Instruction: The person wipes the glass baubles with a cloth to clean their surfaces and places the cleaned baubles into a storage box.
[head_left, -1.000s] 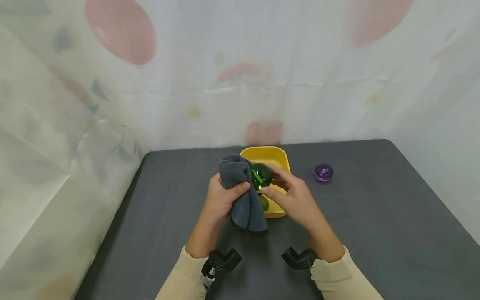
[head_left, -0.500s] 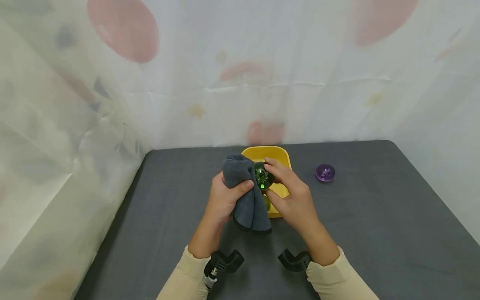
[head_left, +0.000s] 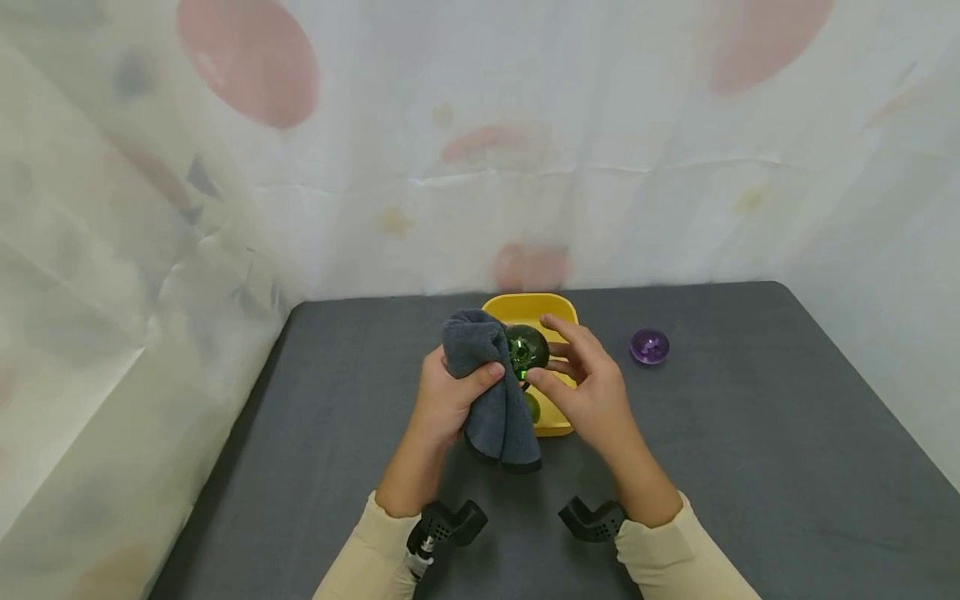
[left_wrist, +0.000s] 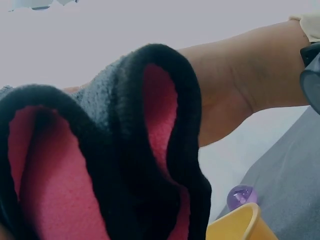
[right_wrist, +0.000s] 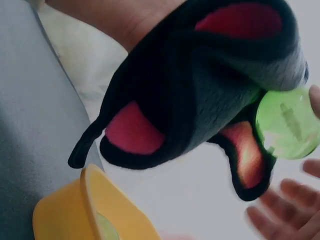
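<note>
Green ball (head_left: 526, 349) sits between both hands, left hand (head_left: 442, 402) squeezing the cloth (head_left: 487, 392) against it, right hand (head_left: 592, 392) loosely cupping its right side.

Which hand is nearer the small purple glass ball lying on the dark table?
Right. The right hand is by the yellow tray, just left of the purple glass ball; the left hand, gripping the grey cloth, is farther left, beyond the tray.

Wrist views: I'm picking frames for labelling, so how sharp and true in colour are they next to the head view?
Head view: even light, crisp, cloth grey, ball dark green. Left wrist view: cloth fills the frame, soft, with reddish folds. Right wrist view: fingers blurred, ball glows pale green, background washed out.
</note>
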